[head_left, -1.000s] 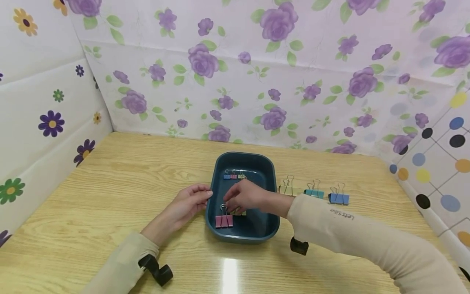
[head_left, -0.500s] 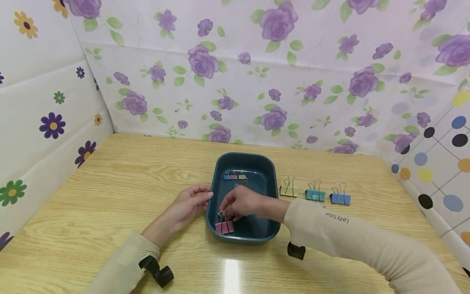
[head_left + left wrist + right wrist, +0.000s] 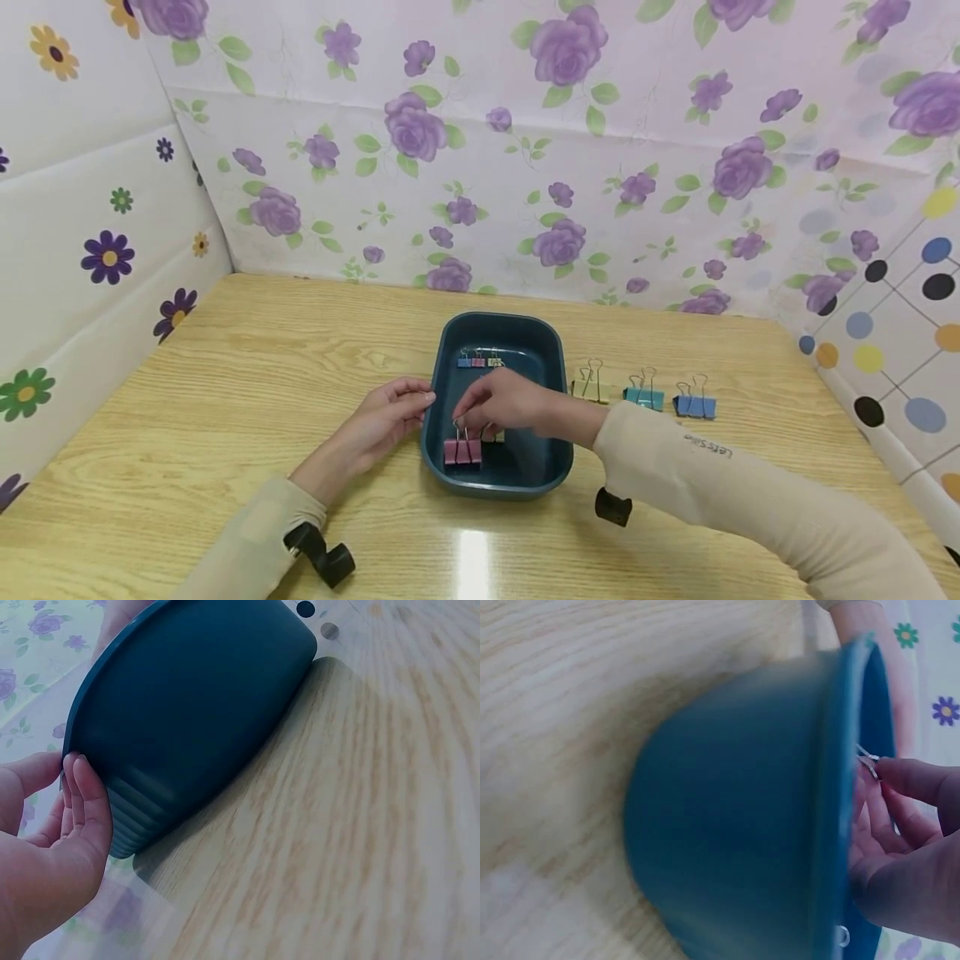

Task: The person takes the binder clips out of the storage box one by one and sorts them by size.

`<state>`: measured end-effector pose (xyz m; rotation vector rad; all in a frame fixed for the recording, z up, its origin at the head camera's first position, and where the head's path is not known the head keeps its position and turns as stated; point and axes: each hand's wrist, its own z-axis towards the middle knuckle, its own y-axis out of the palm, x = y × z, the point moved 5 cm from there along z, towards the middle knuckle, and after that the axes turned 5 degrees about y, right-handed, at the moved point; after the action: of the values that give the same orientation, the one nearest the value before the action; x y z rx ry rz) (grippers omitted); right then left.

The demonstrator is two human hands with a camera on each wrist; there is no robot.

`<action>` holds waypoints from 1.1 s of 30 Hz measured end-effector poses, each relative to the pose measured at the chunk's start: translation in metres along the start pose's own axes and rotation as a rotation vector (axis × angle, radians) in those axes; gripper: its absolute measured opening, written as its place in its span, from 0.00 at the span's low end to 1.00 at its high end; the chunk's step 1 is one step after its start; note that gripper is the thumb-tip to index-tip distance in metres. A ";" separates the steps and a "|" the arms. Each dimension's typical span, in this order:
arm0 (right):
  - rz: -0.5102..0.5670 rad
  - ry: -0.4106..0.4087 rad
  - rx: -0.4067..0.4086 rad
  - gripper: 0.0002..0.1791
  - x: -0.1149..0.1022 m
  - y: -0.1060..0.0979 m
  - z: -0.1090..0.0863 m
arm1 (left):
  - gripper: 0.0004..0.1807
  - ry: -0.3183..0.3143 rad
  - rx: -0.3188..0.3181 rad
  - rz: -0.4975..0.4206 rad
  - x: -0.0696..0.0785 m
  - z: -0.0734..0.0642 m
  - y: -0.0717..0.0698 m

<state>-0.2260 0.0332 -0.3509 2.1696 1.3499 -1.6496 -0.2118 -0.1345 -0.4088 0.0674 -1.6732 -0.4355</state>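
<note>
In the head view my right hand point(image 3: 506, 404) reaches into a dark teal plastic bin point(image 3: 528, 467) and pinches the wire handles of a large pink binder clip point(image 3: 462, 452) near its front left corner. The right wrist view shows the thumb and a finger on a silver wire handle point(image 3: 870, 763). A yellow binder clip point(image 3: 493, 436) beside the pink one is partly hidden by the hand. My left hand point(image 3: 386, 417) holds the bin's left side, thumb at the rim and fingertips against the outer wall, as the left wrist view shows.
At the bin's far end stand small blue point(image 3: 464, 362), pink point(image 3: 478, 362) and yellow point(image 3: 495, 362) binder clips. Right of the bin, large yellow point(image 3: 590, 389), teal point(image 3: 643, 398) and blue point(image 3: 695, 407) binder clips line the wooden table point(image 3: 300, 333). Floral cloth rises behind.
The right hand and pink binder clip shifted toward the bin's front with the clip tilted, then came back slightly up and right, the clip now straighter. The left hand stayed put.
</note>
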 end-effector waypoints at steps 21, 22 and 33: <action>0.013 -0.148 0.153 0.12 -0.004 -0.054 -0.028 | 0.09 0.000 0.004 0.024 0.002 -0.002 0.000; 0.014 -0.144 0.164 0.12 -0.003 -0.057 -0.029 | 0.08 0.002 0.003 0.023 0.002 -0.002 0.000; 0.022 -0.072 0.242 0.11 0.025 -0.085 -0.046 | 0.06 0.005 0.003 0.005 0.000 -0.001 0.001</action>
<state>-0.2503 0.1240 -0.3173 2.2145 1.1558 -1.9526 -0.2111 -0.1339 -0.4083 0.0661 -1.6686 -0.4284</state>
